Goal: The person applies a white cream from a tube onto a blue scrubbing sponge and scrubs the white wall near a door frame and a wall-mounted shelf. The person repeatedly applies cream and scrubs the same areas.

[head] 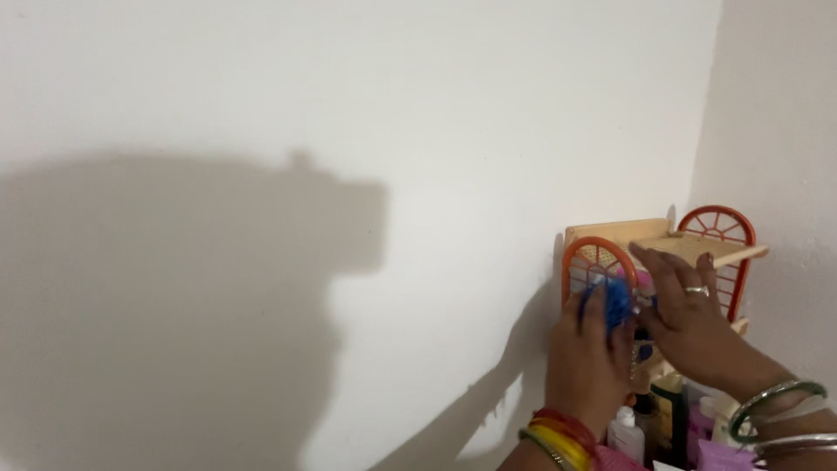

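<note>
A bare white wall (349, 105) fills most of what I see, with a broad shadow (174, 305) spread over its lower left, thrown by my head and shoulders because the light comes from behind me. Over toward four o'clock my left hand (588, 362) is raised with its back to me, red and yellow bangles (558, 436) at the wrist, fingers curled around a blue bristly thing (617, 301), apparently a brush or scrubber. I cannot tell its exact kind, since my fingers cover most of it. The grip is closed on it, held upright so the blue part sits level with the shelf's front arch. Just right of it, at about three o'clock from the left hand, my right hand (689, 323) reaches in with a ring on one finger and silver and green bangles (776, 406) at the wrist; its fingers are spread and lie loosely against the blue thing and a small pink item (645, 281) behind it, steadying rather than clamping. Both hands work at the cream plastic corner shelf (628, 231) with orange arched ends (719, 218), fixed where the two walls meet. Below, at six o'clock from my hands, bottles (626, 434) crowd the lower tier, upright and close together.
</note>
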